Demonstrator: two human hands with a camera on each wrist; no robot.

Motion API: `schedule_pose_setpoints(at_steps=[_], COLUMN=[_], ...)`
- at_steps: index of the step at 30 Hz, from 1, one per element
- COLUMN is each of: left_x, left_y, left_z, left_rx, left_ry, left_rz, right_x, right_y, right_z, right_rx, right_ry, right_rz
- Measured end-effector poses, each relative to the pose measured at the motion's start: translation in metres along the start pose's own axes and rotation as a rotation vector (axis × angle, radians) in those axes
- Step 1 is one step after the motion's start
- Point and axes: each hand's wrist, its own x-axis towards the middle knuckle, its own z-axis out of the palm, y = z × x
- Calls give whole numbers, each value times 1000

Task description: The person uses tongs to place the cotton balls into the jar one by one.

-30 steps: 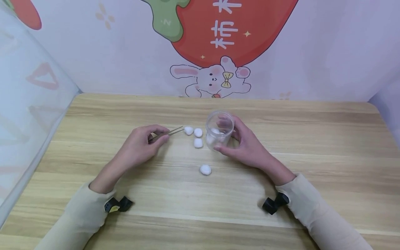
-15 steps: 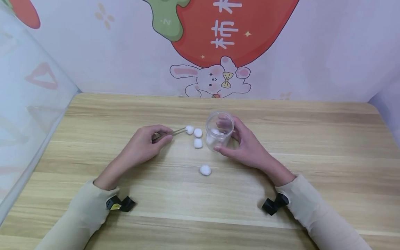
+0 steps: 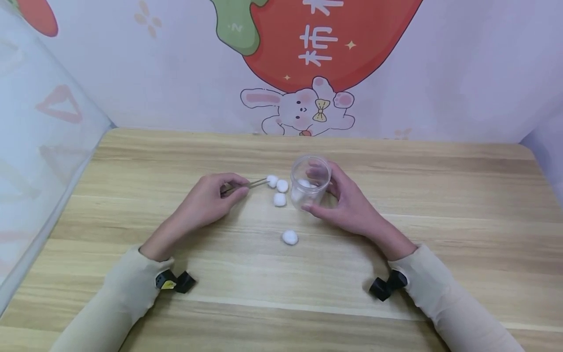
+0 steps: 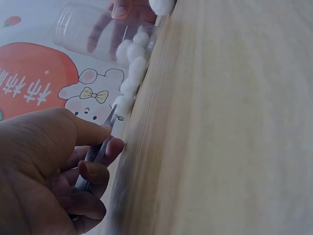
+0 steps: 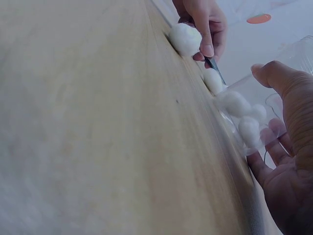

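My left hand (image 3: 215, 198) pinches metal tweezers (image 3: 257, 184) between thumb and fingers. Their tips touch the far-left cotton ball (image 3: 272, 181); whether they squeeze it I cannot tell. Close to that ball lie a second cotton ball (image 3: 282, 186) and a third cotton ball (image 3: 279, 199), just left of a clear jar (image 3: 295, 173). Around the jar's right side, my right hand (image 3: 347, 200) grips with thumb in front and fingers behind. The jar is open at the top and stands on the table; several cotton balls (image 5: 249, 129) sit at its bottom in the right wrist view.
Nearer the body, a lone cotton ball (image 3: 290, 237) lies on the wooden table (image 3: 281, 303). Behind the table's far edge stands a printed backdrop (image 3: 176, 73). A black wrist camera (image 3: 176, 282) is on the left sleeve, another black wrist camera (image 3: 388, 285) on the right.
My left hand has moved right, bringing the tweezer tips onto the far-left cotton ball, which has shifted slightly right towards its neighbour. My right hand and the jar have stayed in place.
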Motion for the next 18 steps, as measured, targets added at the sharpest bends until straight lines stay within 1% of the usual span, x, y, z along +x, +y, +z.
schedule_pose_setpoints(at_steps=[5,13,18], left_x=[1,1,0], left_y=[-1,0,0], left_z=[-1,-2,-2], left_rx=[19,26,27], left_ry=[30,21,26], left_rz=[0,9,-5], right_x=[1,1,1], right_y=[0,0,-1], right_z=[0,0,0], right_rx=[2,10,6], right_ry=[3,0,0], right_rz=[-4,6,12])
